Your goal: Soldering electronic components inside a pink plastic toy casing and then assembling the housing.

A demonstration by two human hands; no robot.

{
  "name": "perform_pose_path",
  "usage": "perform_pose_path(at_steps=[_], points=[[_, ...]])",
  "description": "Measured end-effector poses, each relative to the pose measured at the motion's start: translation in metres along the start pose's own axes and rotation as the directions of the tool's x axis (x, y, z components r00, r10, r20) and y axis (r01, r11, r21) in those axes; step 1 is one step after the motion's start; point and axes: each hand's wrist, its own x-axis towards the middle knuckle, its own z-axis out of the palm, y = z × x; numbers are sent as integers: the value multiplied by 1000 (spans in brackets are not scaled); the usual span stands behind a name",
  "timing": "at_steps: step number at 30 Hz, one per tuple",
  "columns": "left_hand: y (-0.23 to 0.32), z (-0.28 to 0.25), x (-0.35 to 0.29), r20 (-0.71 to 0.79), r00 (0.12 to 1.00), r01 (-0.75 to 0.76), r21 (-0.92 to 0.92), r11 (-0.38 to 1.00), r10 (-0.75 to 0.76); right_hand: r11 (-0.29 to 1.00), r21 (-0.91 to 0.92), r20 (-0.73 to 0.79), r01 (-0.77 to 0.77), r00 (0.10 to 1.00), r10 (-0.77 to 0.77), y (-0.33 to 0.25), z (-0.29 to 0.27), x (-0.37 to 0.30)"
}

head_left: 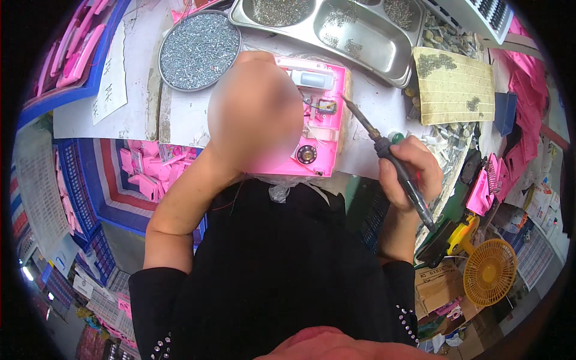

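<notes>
A pink plastic housing (324, 133) lies open on the worktable in front of me. Inside it are a grey rectangular part (312, 79), a small framed part with thin wires (327, 107) and a round black speaker (306, 155). Over the housing's left side rests my left hand (255, 111); it is blurred, so its fingers and anything in them cannot be made out. My right hand (414, 171) is closed round the dark handle of a soldering iron (393, 157). The iron's tip points up and left, close to the housing's right edge.
A round tin of small screws (200, 51) stands at the back left. Behind the housing is a metal compartment tray (384, 51) with small parts. A yellowish card (454, 87) lies at right. Blue crates (114, 204) hold pink pieces at left; a yellow fan (489, 272) stands lower right.
</notes>
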Motion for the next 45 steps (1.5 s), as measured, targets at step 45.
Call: perform_pose_path(at_steps=[45], points=[[-2, -5, -3, 556, 803, -64, -276, 959, 214, 942, 293, 48, -166, 986, 159, 7, -15, -57]])
